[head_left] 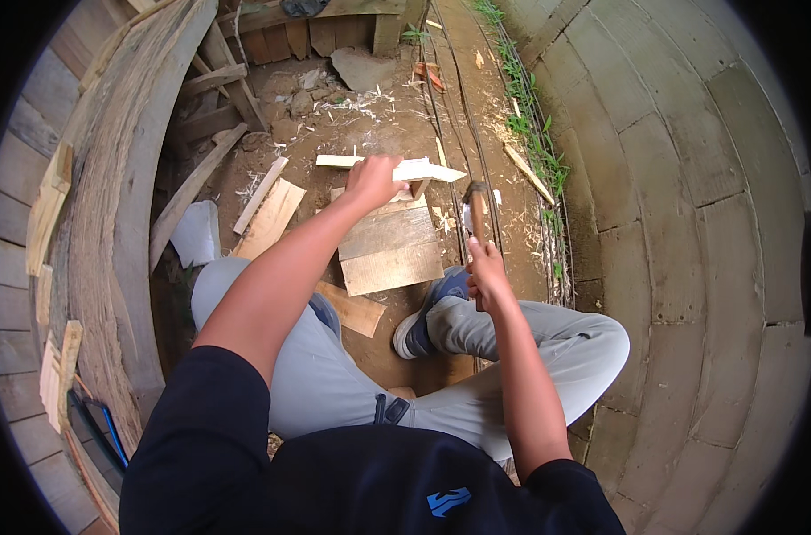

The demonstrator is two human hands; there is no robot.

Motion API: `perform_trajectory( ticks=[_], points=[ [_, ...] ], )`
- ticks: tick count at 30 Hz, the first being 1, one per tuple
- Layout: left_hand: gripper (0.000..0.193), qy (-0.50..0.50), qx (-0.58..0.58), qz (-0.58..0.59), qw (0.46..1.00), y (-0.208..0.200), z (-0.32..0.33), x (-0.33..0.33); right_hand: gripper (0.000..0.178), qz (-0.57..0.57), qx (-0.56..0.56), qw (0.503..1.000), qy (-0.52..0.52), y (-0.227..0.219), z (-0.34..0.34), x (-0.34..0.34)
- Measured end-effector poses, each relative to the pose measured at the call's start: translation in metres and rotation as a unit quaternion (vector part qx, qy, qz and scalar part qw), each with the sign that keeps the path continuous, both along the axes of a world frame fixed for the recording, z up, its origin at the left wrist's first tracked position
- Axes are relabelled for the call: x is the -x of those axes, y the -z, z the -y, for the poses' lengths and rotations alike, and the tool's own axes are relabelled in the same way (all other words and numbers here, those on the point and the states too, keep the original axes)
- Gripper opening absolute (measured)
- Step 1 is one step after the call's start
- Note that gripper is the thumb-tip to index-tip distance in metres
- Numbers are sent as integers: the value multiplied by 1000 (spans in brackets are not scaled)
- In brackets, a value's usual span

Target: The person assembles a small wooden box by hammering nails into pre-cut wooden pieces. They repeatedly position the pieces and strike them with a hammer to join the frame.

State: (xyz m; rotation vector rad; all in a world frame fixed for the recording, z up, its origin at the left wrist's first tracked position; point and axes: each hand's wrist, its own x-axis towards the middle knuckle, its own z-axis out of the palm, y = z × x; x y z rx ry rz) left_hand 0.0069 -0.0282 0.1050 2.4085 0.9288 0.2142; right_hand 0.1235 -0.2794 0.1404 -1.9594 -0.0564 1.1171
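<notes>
My left hand grips a pale, pointed strip of wood, holding it flat above a weathered plank on the dirt. My right hand is closed around the wooden handle of a hammer, its dark metal head raised just right of the strip's pointed end. I sit on the ground in grey trousers, my blue shoe tucked beside the plank.
Loose boards and wood chips lie on the dirt to the left. Stacked curved timber rises on the left, a concrete block wall on the right. Wires run along the ground ahead.
</notes>
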Motion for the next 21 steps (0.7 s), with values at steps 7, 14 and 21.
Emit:
perform_trajectory(
  ticks=[7,14,21],
  points=[
    [48,-5,20,3,1000,14,5,-11,25,112,-102,987,-60,-13,12,-6],
    [49,-36,-11,19,999,26,-5,-12,45,376,-50,910,-169,-20,-8,3],
    [49,-46,78,27,996,23,-14,-10,48,393,-7,892,-225,-18,-43,2]
  ],
)
